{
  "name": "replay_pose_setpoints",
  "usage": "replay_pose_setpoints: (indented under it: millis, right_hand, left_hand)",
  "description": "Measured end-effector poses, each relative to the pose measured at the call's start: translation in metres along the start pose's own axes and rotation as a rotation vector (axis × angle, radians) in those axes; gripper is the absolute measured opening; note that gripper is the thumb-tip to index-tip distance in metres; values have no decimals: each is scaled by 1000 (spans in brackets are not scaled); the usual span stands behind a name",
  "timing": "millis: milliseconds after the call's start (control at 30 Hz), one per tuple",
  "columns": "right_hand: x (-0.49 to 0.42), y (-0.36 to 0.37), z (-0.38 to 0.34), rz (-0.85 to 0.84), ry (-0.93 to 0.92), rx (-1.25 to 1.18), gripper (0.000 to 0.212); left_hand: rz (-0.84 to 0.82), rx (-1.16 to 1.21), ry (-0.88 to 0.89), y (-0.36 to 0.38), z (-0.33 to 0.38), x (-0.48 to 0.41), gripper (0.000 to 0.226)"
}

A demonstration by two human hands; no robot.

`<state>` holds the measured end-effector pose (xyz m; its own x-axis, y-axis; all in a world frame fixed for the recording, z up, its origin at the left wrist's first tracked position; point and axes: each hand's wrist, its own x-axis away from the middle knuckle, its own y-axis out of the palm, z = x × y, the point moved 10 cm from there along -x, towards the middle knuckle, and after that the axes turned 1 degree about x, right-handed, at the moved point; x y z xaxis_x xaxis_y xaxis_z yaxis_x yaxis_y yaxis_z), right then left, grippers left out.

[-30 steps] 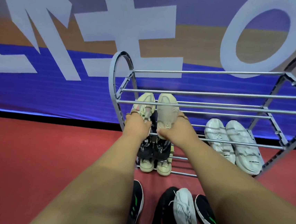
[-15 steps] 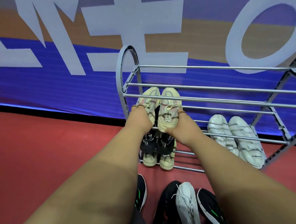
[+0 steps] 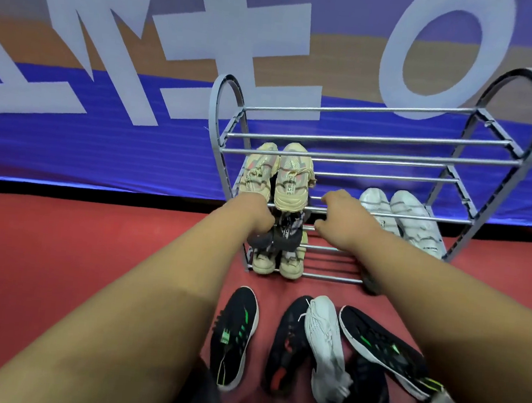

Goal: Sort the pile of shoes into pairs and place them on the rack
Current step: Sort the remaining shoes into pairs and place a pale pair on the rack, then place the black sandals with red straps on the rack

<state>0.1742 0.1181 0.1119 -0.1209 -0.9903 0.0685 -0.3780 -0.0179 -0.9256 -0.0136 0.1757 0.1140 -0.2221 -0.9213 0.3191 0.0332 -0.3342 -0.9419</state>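
Cream sneakers (image 3: 277, 176) racked; left hand (image 3: 254, 210) curled empty, right hand (image 3: 343, 215) spread. Next: matching black-green sneakers (image 3: 235, 335) at 6 o'clock.

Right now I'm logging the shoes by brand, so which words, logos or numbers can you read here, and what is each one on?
Large pale characters on the wall banner: cropped, not legible as words.
Printed lettering on the tongue of the beige shoe: blurred, unreadable.
White lettering on the dark shoe below: blurred, unreadable.
Small dark print on the side of the white shoe on the rack: too small to read.
No numbers are visible.
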Motion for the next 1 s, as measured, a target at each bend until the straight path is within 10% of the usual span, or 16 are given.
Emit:
replay_pose_setpoints:
  millis: [267,533,867,1000]
  right_hand:
    - [61,47,58,-74,164,-52,30]
    - [167,219,172,-358,278,20,27]
    - [242,307,251,-613,395,75,43]
    - [253,323,226,-637,502,30,105]
  left_hand:
    - [-566,24,56,139,46,65,38]
    - [-546,5,137,339,72,88,35]
    - [-467,255,-286,430,13,131,44]
    - [-227,338,-483,405,-10,119,69]
